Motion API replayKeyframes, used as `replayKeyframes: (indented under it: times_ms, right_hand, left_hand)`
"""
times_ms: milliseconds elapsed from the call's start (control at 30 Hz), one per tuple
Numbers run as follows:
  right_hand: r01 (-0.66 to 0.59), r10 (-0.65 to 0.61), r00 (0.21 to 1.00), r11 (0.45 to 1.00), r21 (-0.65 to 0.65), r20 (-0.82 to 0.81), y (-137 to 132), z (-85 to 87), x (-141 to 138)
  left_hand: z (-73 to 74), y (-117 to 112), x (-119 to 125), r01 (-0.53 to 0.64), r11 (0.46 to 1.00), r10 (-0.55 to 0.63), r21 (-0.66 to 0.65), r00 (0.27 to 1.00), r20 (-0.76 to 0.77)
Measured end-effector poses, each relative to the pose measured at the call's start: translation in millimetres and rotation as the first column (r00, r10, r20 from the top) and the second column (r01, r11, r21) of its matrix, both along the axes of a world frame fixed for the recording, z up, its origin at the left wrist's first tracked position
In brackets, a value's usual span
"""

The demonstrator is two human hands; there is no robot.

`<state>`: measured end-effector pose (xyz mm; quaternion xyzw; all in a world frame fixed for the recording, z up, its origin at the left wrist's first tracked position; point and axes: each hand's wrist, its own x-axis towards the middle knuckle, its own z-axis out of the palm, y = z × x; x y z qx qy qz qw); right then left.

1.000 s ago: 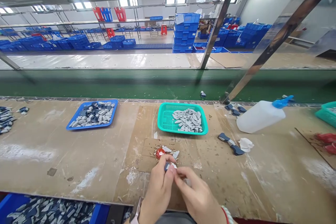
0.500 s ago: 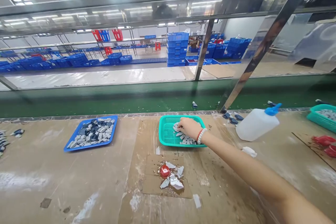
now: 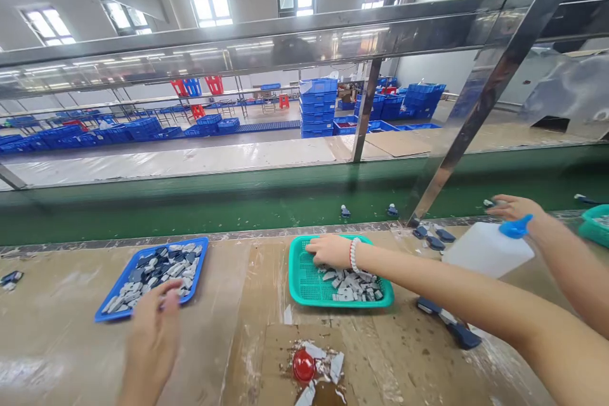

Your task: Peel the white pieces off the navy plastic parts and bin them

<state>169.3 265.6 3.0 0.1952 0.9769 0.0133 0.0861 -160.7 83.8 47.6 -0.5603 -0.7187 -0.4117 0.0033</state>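
Grey plastic pieces (image 3: 349, 288) lie in a teal mesh plastic basket (image 3: 304, 285), above which the open right hand (image 3: 330, 250) is held; the loose left hand (image 3: 152, 342) is left of it. Pieces could be spilled if the basket is knocked.

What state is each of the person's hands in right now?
Left hand: open, beside the blue tray.
Right hand: fingers down in the teal basket; grip cannot be told.
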Motion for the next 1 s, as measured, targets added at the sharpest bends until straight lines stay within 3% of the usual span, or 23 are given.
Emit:
replayKeyframes:
  times_ms: [33, 100, 200, 333, 400, 467, 600, 733, 867, 1000]
  right_hand:
    - [-0.018, 0.018, 1.000, 1.000, 0.005, -0.011, -0.4, -2.2, -0.6]
    - [-0.031, 0.031, 0.999, 0.999, 0.010, -0.040, -3.2, -6.9, -0.4]
    - [0.009, -0.008, 0.995, 1.000, 0.009, -0.100, -9.6, -13.0, 1.7]
    - [0.102, -0.106, 0.984, 0.994, -0.030, -0.145, -15.4, -14.5, -1.2]
    - [0.136, -0.145, 0.979, 0.988, -0.066, -0.143, -16.0, -12.4, -6.9]
    - [0.166, -0.181, 0.973, 0.980, -0.109, -0.146, -15.2, -9.6, -14.1]
    - [0.226, -0.263, 0.949, 0.952, -0.209, -0.173, -12.5, -4.4, -25.5]
    - [0.258, -0.330, 0.926, 0.907, -0.334, -0.181, -12.1, -3.3, -26.3]
    - [0.267, -0.380, 0.907, 0.853, -0.449, -0.183, -12.5, -4.0, -18.7]
    - [0.246, -0.460, 0.833, 0.806, -0.539, -0.307, -19.9, 4.5, -6.0]
  left_hand:
    - [5.1, 30.6, 20.2, 0.161, 0.987, -0.160, 0.000, 0.982, -0.101]
    - [12.0, 93.6, 68.1, 0.374, 0.926, -0.377, -0.055, 0.906, -0.194]
    - [6.4, 181.5, 145.3, 0.618, 0.742, -0.669, -0.259, 0.661, -0.339]
    - [-22.2, 265.3, 225.3, 0.709, 0.524, -0.846, -0.473, 0.367, -0.387]
    - [-34.8, 289.5, 248.2, 0.696, 0.471, -0.875, -0.543, 0.289, -0.388]
    - [-42.2, 303.3, 259.7, 0.671, 0.456, -0.883, -0.584, 0.261, -0.390]
    - [-40.3, 307.1, 254.7, 0.643, 0.493, -0.867, -0.586, 0.309, -0.390]
    - [-20.7, 282.6, 222.4, 0.652, 0.563, -0.827, -0.508, 0.456, -0.330]
    - [7.9, 227.1, 174.5, 0.692, 0.612, -0.783, -0.384, 0.598, -0.169]
    - [28.2, 146.4, 124.4, 0.684, 0.682, -0.706, -0.258, 0.708, 0.008]
